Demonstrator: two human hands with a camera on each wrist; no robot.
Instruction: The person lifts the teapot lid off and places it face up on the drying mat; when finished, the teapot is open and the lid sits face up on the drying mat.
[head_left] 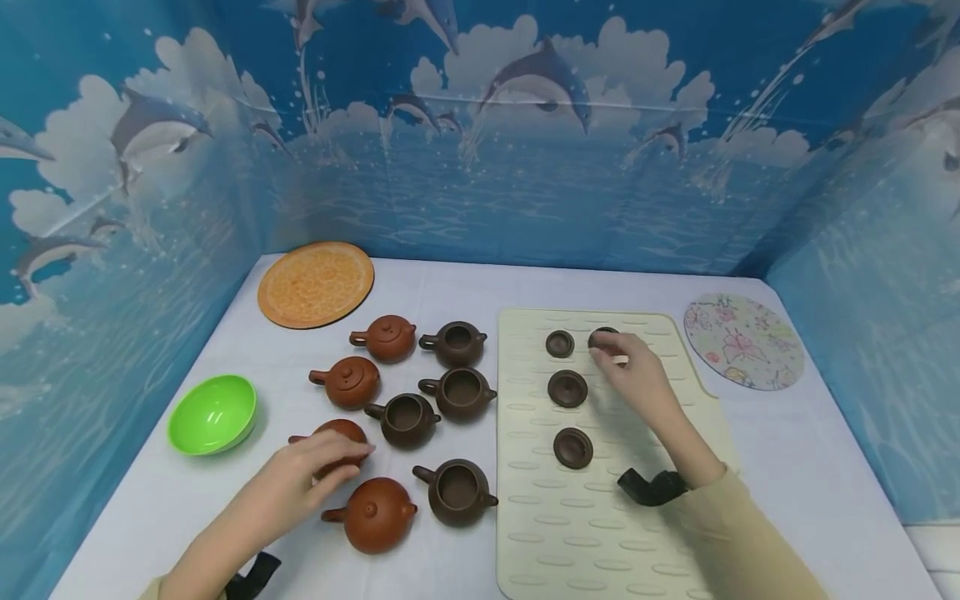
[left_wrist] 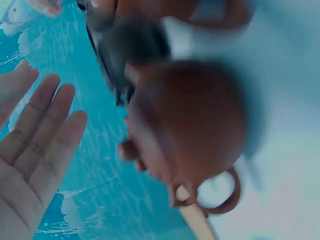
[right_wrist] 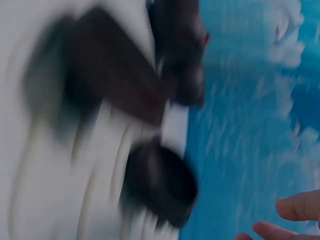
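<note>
Over a reddish-brown lidded teapot [head_left: 343, 433], my left hand [head_left: 318, 467] hides part of it. In the left wrist view the left hand's fingers [left_wrist: 62, 115] are straight and hold nothing, beside a blurred brown teapot [left_wrist: 195, 120]. My right hand [head_left: 636, 375] is at a dark brown lid [head_left: 602, 336] at the back of the cream mat, its fingertips covering part of that lid. The right wrist view shows thumb and fingers [right_wrist: 298, 206] apart, nothing between them. Further dark lids [head_left: 567, 389] lie in a column on the mat.
Several lidless dark teapots [head_left: 459, 492] stand left of the cream mat [head_left: 540, 575], beside more reddish-brown teapots [head_left: 378, 515]. A green bowl [head_left: 213, 414] is at the left, an orange round mat [head_left: 317, 285] at the back, a patterned round mat [head_left: 744, 342] at the right.
</note>
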